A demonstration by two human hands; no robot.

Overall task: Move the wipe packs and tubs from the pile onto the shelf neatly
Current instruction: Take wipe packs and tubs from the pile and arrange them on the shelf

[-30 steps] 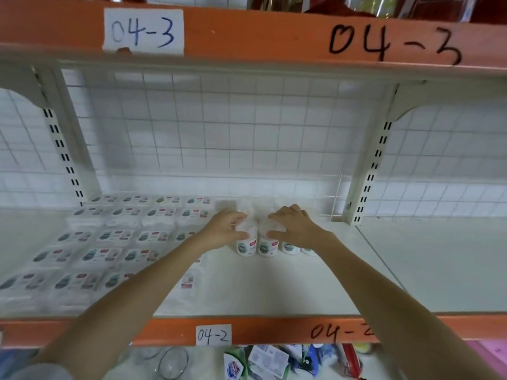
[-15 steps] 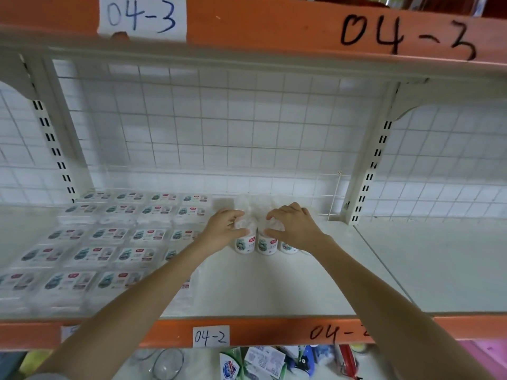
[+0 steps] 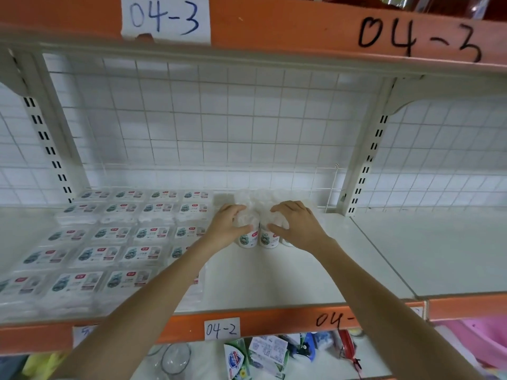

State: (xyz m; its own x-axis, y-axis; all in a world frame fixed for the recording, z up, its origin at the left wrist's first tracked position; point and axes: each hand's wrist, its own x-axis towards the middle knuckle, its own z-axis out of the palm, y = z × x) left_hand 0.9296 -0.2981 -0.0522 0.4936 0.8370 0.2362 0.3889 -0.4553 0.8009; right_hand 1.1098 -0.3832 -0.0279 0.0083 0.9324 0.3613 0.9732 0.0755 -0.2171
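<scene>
Both arms reach forward over the white shelf board [image 3: 288, 275], and the two hands meet at the back part of it. The left hand [image 3: 226, 227] curls its fingers and thumb around a small white tub with a green and red label [image 3: 247, 237], which stands upright on the shelf. The right hand [image 3: 297, 226] grasps in the same way a second white tub of the same kind [image 3: 267, 238]; the two tubs stand side by side and touch each other. Just under the right hand the lower edge of a third white tub [image 3: 288, 243] shows, mostly hidden by the palm. Behind the hands, close to the white wire grid back panel [image 3: 219, 119], more white tub tops in crinkled clear wrap [image 3: 256, 197] are seen, but they are blurred and I cannot count them.

To the left of the left hand, flat white wipe packs with green and red labels [image 3: 115, 234] lie in neat rows and cover that side of the shelf from the back to the front edge. The nearest packs are partly hidden by the left forearm.

Below the arms runs the orange front rail [image 3: 274, 322] of the shelf, with a small white paper label reading 04-2 [image 3: 221, 329]. Above the hands an orange upper rail [image 3: 274, 23] carries a white paper label reading 04-3 [image 3: 165, 19]. Under the shelf, below the right forearm, mixed packs lie in a loose pile [image 3: 263, 355].
</scene>
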